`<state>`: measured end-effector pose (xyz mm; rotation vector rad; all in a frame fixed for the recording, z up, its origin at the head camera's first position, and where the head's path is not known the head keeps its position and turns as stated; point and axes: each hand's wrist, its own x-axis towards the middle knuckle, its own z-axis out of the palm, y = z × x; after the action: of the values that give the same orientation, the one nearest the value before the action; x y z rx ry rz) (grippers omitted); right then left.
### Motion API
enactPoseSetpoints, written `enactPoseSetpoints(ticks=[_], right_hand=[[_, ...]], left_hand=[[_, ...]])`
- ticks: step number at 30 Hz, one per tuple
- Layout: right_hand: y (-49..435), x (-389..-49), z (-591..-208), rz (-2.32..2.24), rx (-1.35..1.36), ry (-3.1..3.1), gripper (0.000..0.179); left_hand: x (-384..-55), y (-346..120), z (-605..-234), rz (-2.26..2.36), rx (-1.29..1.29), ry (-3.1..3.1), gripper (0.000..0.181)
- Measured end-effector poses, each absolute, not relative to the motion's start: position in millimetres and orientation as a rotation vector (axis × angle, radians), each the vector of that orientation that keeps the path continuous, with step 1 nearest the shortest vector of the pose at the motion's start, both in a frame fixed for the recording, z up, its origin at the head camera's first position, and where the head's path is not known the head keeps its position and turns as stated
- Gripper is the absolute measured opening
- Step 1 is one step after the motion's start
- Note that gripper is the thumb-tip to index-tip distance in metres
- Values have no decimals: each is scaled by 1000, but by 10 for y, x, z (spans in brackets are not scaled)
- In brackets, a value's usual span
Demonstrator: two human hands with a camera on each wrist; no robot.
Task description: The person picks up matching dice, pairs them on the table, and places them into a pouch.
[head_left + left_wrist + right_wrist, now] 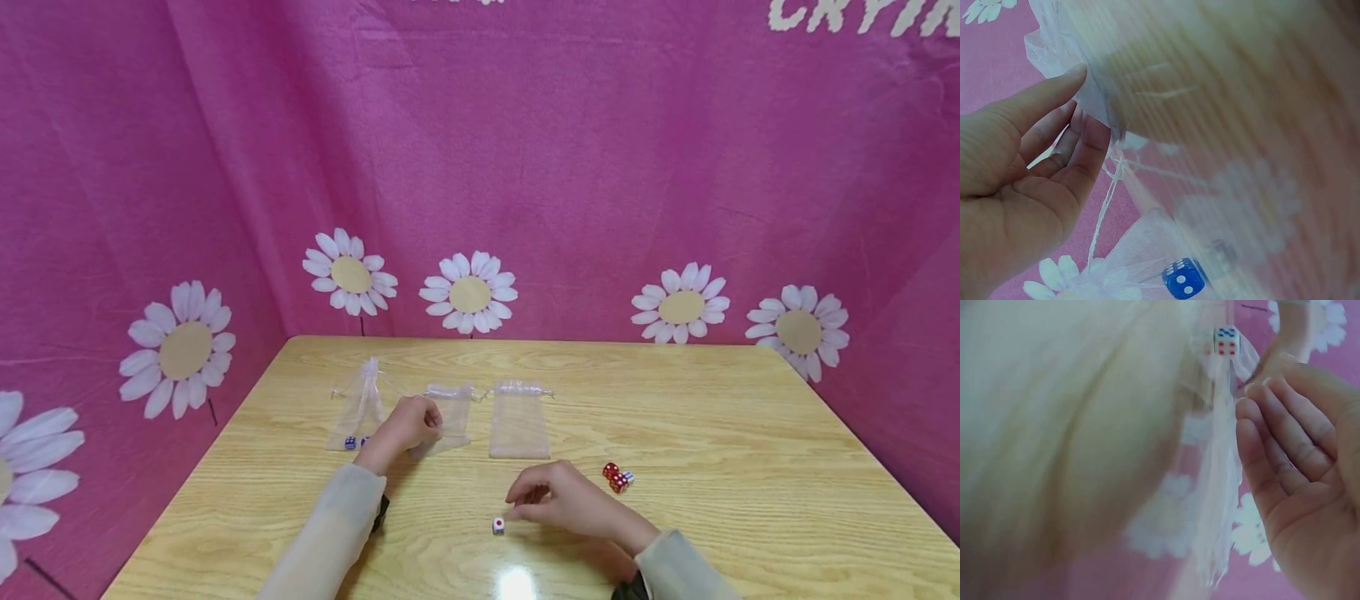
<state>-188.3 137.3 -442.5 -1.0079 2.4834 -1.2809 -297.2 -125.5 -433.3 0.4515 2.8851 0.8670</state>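
Note:
My left hand (407, 423) pinches the edge of the middle sheer drawstring bag (454, 410). In the left wrist view the thumb lies on the bag (1096, 100) and the other fingers go behind it. Close to the fingertips of my right hand (558, 500) is a white die (498, 525) on the table. The right wrist view has that die (1227, 342) just beyond loosely bent fingers, with a gap between them, and the palm holds nothing.
At the left lies a cinched sheer bag (367, 404) with blue dice (350, 443) in it. A flat sheer bag (520, 425) lies right of the middle one. Red dice (618, 482) and a white die (628, 477) sit right of my right hand. A pink curtain (562, 183) backs the table.

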Motion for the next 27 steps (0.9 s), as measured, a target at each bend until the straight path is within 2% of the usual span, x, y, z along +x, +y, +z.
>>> enactPoseSetpoints(ticks=[7,27], right_hand=[[1663,-1873,-4451,-1442,-792,2480,19],[2524,-1776,-4434,-1564,-522,2595,27]], left_hand=[[-2976,-1250,-4336,875,462,2876,5],[-2968,-1248,-4328,895,427,2853,5]])
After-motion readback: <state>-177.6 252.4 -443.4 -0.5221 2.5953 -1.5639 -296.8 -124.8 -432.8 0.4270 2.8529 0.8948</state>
